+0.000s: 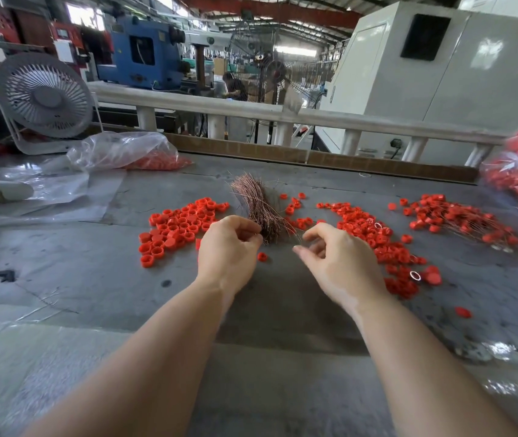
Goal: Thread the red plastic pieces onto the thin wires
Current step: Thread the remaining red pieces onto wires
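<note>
A bundle of thin copper-coloured wires (259,209) is seen lying on the grey tabletop (100,260), fanned out at its far end. The left hand (227,247) is positioned at the near end of the bundle, its fingers curled and touching the wires there; whether a wire is actually pinched cannot be told. The right hand (339,260) is held just right of the bundle with fingers loosely curled, and a fine wire appears to be pinched between thumb and forefinger, though this is too thin to confirm.

Loose red plastic pieces (178,227) are spread left of the bundle. A single red piece (262,256) lies between the hands. A second heap (374,234) lies right of the right hand. Further right, pieces already on wires (459,219) are noted. A white fan (43,96) and a plastic bag of red pieces (131,152) stand at the far left.
</note>
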A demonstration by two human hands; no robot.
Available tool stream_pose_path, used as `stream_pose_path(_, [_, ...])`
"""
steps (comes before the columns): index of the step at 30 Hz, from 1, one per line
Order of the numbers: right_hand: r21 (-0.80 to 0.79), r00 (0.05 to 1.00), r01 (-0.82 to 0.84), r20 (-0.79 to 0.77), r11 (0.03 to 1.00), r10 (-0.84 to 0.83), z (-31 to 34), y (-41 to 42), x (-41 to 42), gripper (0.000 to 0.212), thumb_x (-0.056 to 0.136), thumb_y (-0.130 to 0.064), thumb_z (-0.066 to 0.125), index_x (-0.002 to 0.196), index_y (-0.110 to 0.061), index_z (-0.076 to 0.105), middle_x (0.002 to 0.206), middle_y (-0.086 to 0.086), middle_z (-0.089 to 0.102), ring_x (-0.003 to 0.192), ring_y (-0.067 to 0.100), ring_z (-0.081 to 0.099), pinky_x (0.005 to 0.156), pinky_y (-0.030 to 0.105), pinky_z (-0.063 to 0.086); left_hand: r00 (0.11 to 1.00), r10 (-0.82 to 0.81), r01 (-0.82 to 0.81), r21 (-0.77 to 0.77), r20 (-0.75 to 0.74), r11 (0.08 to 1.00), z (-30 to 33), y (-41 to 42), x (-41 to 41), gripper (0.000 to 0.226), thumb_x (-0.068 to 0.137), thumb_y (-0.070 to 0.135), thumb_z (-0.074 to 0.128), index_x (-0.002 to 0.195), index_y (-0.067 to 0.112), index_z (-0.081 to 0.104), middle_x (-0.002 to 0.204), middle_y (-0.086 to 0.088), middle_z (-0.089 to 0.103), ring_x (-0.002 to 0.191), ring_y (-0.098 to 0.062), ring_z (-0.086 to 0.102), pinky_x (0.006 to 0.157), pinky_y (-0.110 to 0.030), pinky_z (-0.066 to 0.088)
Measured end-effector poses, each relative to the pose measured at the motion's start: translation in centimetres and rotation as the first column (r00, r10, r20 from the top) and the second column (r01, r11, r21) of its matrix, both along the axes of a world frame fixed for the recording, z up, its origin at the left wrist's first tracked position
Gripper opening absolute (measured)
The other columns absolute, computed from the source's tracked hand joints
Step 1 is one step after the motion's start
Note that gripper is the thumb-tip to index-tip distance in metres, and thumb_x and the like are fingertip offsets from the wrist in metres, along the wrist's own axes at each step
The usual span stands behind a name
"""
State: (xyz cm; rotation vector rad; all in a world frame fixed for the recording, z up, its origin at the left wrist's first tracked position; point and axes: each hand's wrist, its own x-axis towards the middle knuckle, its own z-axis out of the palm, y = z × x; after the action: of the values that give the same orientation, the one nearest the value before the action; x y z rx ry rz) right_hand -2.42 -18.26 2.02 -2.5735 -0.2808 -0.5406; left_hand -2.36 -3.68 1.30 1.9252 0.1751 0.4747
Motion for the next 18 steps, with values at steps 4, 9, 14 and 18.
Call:
stream_pose_path(4, [-0.052, 1.000, -0.005, -0.028, 0.999, 0.004, -0.3, 0.0, 0.1, 0.028, 0.083, -0.028, 0.068, 0.108, -0.023, 0.058, 0.082, -0.005, 0.064, 0.088, 0.021, 0.061, 0.086, 0.034, 0.045, 1.000, 0.008, -0.009, 0.049, 0.007, 0.999, 0.0, 0.0, 0.0, 0.011, 0.083, 0.008, 0.063, 0.088, 0.016, 0.068, 0.070, 0.011, 0.056, 0.068, -0.009, 0.051, 0.068, -0.021, 0.040])
stream_pose_path(9, [0.027, 0.999, -0.012, -0.029, 1.000, 0.013, -0.6, -0.2, 0.4, 0.018, 0.085, -0.008, 0.060, 0.093, -0.024, 0.062, 0.083, -0.004, 0.065, 0.084, 0.020, 0.060, 0.075, 0.026, 0.044, 0.998, 0.056, -0.059, 0.139, 0.028, 0.988, -0.1, 0.0, 0.0, 0.012, 0.082, 0.008, 0.063, 0.090, 0.017, 0.068, 0.077, 0.007, 0.060, 0.077, -0.013, 0.055, 0.066, -0.017, 0.036])
stream_pose_path(14, [0.295, 0.990, -0.135, 0.010, 0.946, 0.138, 0.1, 0.3, 0.2, 0.027, 0.087, 0.003, 0.053, 0.094, -0.014, 0.073, 0.083, -0.006, 0.067, 0.069, -0.003, 0.055, 0.070, 0.002, 0.039, 0.989, 0.122, -0.136, 0.199, 0.079, 0.971, -0.1, 0.5, 0.4, 0.018, 0.083, 0.006, 0.059, 0.092, 0.018, 0.069, 0.097, -0.006, 0.064, 0.086, -0.019, 0.057, 0.072, -0.019, 0.036])
stream_pose_path(18, [0.382, 0.978, -0.208, 0.104, 0.901, 0.181, 0.5, 0.3, 0.0, 0.042, 0.084, 0.016, 0.043, 0.101, -0.009, 0.071, 0.086, -0.006, 0.067, 0.076, -0.002, 0.058, 0.077, 0.004, 0.041, 0.982, 0.171, -0.185, 0.202, 0.082, 0.962, -0.3, 1.0, 0.6, 0.025, 0.085, 0.002, 0.054, 0.092, 0.021, 0.069, 0.101, -0.006, 0.062, 0.084, -0.016, 0.051, 0.066, -0.013, 0.029])
